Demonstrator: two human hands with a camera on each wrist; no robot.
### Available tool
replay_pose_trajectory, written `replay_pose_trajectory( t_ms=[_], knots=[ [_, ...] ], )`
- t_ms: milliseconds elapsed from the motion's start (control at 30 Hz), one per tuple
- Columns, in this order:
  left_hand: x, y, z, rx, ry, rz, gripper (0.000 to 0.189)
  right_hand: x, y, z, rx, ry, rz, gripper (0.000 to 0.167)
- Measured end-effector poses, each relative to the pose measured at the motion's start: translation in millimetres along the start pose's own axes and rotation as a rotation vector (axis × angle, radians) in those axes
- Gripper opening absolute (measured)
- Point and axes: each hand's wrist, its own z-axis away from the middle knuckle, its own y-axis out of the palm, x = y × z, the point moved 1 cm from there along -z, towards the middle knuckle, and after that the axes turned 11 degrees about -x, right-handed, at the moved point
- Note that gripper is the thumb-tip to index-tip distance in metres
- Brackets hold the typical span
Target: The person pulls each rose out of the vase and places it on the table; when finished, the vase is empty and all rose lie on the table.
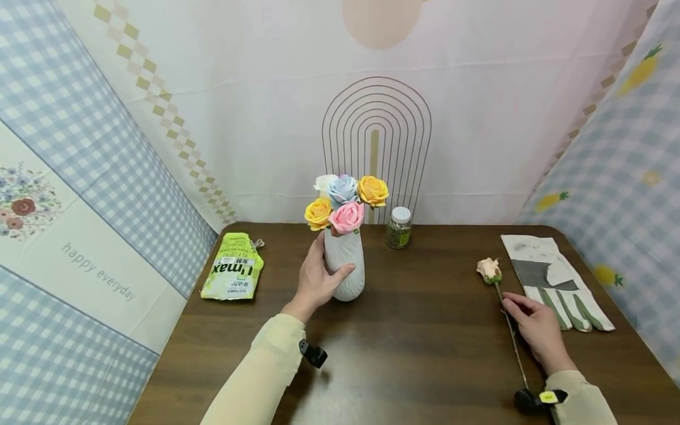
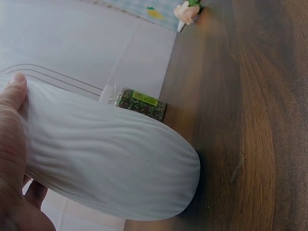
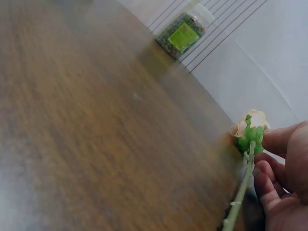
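Observation:
A white vase [image 1: 345,265] with a wavy ribbed surface stands on the table and holds several artificial roses [image 1: 347,217] in yellow, pink, pale blue and white. My left hand [image 1: 320,276] grips its left side, the thumb across the front and the other fingers partly hidden behind. In the left wrist view, the vase body [image 2: 115,149] fills the middle. On the right, my right hand [image 1: 536,327] pinches the stem of a single cream-peach rose [image 1: 489,270] just below its head. Its green sepals and long stem [image 3: 243,185] show in the right wrist view.
Behind the vase to the right stands a white-lidded jar [image 1: 399,229] of dark bits. A green-and-white packet [image 1: 232,268] lies at the left. White-and-grey gloves [image 1: 552,280] lie beyond my right hand. Patterned cloths hang behind and beside the brown table [image 1: 414,354].

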Motion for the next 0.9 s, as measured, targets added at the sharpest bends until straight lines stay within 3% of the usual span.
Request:
replay_pose_trajectory(
  t_ms=[133, 300, 500, 900],
  knots=[
    [-0.5, 1.3, -0.9, -0.002, 0.004, 0.011, 0.088, 9.4, -7.6, 1.3, -0.040, -0.020, -0.026, 0.038],
    [-0.3, 1.4, -0.2, -0.009, -0.001, 0.010, 0.088, 40.4, -12.7, -0.7, -0.052, -0.075, -0.070, 0.035],
    [0.5, 1.5, 0.0, -0.010, -0.008, 0.005, 0.088, 96.5, 7.8, -2.4, 0.005, -0.154, -0.190, 0.030],
    [-0.1, 0.5, 0.7, -0.013, -0.001, 0.010, 0.089, 227.7, 56.4, 8.3, 0.218, -0.306, -0.357, 0.022]
  ],
)
